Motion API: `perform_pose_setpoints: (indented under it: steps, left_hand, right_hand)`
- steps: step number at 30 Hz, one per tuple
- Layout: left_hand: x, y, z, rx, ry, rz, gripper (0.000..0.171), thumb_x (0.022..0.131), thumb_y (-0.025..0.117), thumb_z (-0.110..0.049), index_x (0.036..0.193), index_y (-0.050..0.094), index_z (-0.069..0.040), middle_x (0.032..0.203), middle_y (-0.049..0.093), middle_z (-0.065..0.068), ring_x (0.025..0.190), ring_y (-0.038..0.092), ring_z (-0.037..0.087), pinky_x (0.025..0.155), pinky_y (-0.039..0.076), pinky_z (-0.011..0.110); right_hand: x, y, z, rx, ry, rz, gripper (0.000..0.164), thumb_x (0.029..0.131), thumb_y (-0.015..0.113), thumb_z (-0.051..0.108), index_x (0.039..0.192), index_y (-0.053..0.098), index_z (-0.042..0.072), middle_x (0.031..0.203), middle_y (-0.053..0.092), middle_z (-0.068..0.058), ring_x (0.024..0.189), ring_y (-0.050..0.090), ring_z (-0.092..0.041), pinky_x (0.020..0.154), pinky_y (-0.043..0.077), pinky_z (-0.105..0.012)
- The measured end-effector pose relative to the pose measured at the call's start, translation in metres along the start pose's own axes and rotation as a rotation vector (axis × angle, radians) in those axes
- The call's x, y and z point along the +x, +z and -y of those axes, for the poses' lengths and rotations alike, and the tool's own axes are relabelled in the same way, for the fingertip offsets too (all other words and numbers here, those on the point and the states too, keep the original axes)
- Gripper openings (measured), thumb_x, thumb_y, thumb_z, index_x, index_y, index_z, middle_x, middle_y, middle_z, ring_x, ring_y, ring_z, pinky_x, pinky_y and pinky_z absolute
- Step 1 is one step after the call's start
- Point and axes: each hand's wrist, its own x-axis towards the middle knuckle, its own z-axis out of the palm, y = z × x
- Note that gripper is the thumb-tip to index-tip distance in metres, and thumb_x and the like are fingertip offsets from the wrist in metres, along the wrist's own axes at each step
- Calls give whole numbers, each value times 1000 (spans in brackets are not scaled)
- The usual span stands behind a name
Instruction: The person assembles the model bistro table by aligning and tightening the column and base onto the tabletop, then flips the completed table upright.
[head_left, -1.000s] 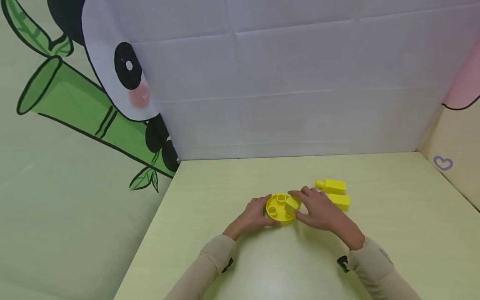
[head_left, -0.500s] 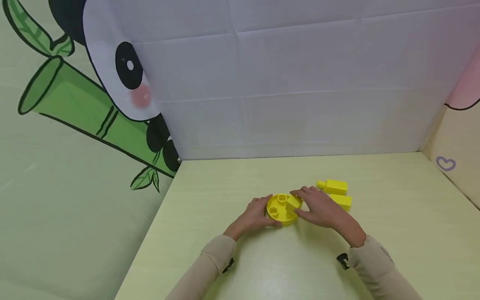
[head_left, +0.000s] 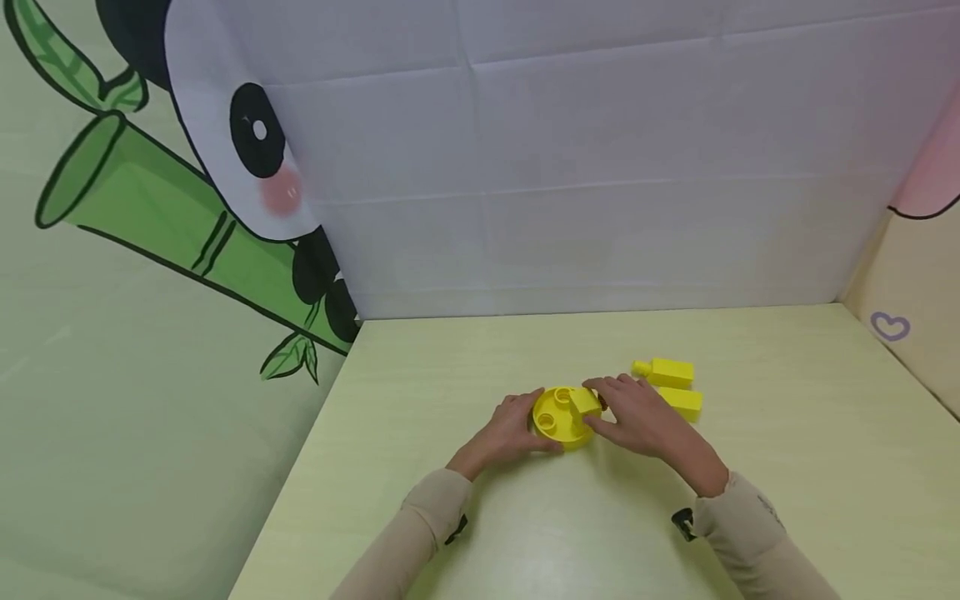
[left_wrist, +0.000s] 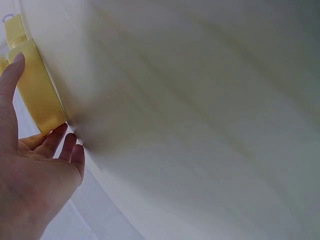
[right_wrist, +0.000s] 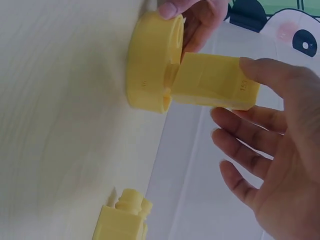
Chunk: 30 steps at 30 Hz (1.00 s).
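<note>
My left hand (head_left: 510,429) grips the side of a round yellow base (head_left: 555,432) on the table, thumb at the near side and fingers at the far side. Two hollow round sockets show on its left part. With thumb and fingertips my right hand (head_left: 633,417) pinches the outer end of a yellow rectangular block (right_wrist: 215,80). The block's other end meets the base at its right part; how deep it sits cannot be told. In the left wrist view the base (left_wrist: 42,95) lies between the left thumb and fingers, the block partly behind it.
Two more yellow blocks lie behind the right hand: one with a knob end (head_left: 671,372), the other (head_left: 681,404) partly hidden by that hand. A white cloth wall (head_left: 600,167) borders the table (head_left: 420,358) at the back.
The block on the base has tilted and turned slightly under my right fingers, its top shifting a little left. My left hand and the base have stayed in place.
</note>
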Motion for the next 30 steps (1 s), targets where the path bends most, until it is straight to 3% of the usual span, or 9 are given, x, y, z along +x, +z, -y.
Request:
perform_pose_setpoints:
  steps: [5,15,24,30]
  left_hand:
    - [-1,0,-1,13,3,-3,102,84,84,-51,161,34,-6,156,48,9,140,40,32,114,35,52]
    - [-1,0,-1,10,15,-6,101,84,84,-50,161,35,-5,157,48,9,140,39,32,114,34,52]
    - [0,0,0,14,19,-4,102,84,84,-51,161,34,-7,157,47,8,140,39,31,115,33,51]
    - [1,0,2,13,20,-2,102,84,84,-51,162,34,-7,158,47,7,140,39,31,115,34,50]
  right_hand:
    - [2,5,1,-26,-4,-33,48,92,80,34,123,66,1,85,61,2,79,50,-17,72,45,-38]
    - [5,10,2,-1,62,-79,46,94,76,39,118,67,0,79,60,0,76,50,-18,74,46,-44]
    - [5,14,3,-60,90,-147,42,90,79,40,103,66,2,83,63,-4,78,55,-25,78,49,-47]
    - [8,17,5,-66,110,-163,42,92,77,41,103,68,2,91,67,-9,84,58,-29,81,50,-51]
